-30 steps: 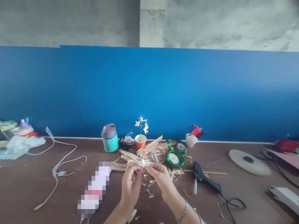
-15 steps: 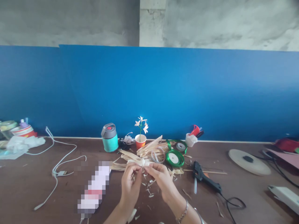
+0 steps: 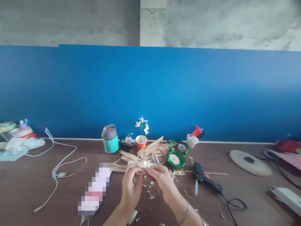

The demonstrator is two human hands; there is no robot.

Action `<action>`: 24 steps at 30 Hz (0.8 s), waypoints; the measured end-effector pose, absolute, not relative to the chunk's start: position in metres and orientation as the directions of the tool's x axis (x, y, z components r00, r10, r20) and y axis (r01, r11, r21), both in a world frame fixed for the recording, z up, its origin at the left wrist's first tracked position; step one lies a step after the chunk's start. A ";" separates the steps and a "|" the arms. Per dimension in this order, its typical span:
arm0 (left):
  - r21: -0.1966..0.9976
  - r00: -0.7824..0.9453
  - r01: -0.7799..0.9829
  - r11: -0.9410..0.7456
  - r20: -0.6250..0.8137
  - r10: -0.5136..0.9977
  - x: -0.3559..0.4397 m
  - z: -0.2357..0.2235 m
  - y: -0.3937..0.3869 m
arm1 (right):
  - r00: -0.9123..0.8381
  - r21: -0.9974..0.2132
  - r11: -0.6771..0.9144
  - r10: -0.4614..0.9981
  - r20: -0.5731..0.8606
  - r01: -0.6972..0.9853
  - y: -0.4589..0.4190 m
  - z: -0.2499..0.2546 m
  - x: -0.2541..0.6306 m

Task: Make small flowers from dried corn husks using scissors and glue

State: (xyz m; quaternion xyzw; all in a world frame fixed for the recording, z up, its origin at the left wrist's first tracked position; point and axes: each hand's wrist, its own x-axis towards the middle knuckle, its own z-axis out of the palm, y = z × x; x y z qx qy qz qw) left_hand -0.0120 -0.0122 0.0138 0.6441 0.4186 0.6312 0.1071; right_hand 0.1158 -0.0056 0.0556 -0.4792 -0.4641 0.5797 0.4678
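Note:
My left hand and my right hand meet at the middle of the table, fingertips pinched close together. Between them is a small white curled piece, which looks like a strip of dried husk; the fingers partly cover it. Just behind lie dried pale husks in a loose pile. A roll of green ribbon sits to the right of the pile, with a roll of clear tape beside it. Small husk scraps are scattered below my hands.
A red paper cup holds a stem with white flowers. To its left stands a turquoise flask. A black glue gun with its cord lies at right, near a round pale lid. White cables and a blurred-out object are at left.
The white piece between my fingertips has shifted slightly. Both hands stay in nearly the same place, still pinching.

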 end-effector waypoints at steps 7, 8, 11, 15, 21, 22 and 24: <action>0.624 -0.138 0.444 -0.643 0.756 0.639 -0.011 0.015 -0.012 | -0.100 -0.986 -0.135 0.987 -0.125 -0.101 -0.006 0.057 0.116; 0.621 -0.135 0.446 -0.644 0.758 0.638 -0.011 0.015 -0.012 | -0.099 -0.986 -0.134 0.987 -0.124 -0.104 -0.005 0.057 0.116; 0.622 -0.130 0.445 -0.644 0.756 0.641 -0.011 0.014 -0.012 | -0.102 -0.986 -0.127 0.988 -0.116 -0.107 -0.005 0.056 0.116; 0.630 -0.134 0.445 -0.636 0.750 0.648 -0.012 0.012 -0.012 | -0.103 -0.986 -0.133 0.987 -0.122 -0.103 -0.004 0.054 0.116; 0.657 -0.143 0.432 -0.618 0.726 0.672 -0.012 0.012 -0.012 | -0.103 -0.986 -0.137 0.987 -0.127 -0.096 -0.003 0.055 0.117; 0.665 -0.144 0.427 -0.612 0.719 0.680 -0.012 0.012 -0.012 | -0.100 -0.985 -0.141 0.986 -0.131 -0.096 -0.003 0.056 0.118; 0.679 -0.152 0.417 -0.603 0.707 0.691 -0.012 0.011 -0.011 | -0.089 -0.985 -0.150 0.986 -0.141 -0.091 -0.003 0.057 0.118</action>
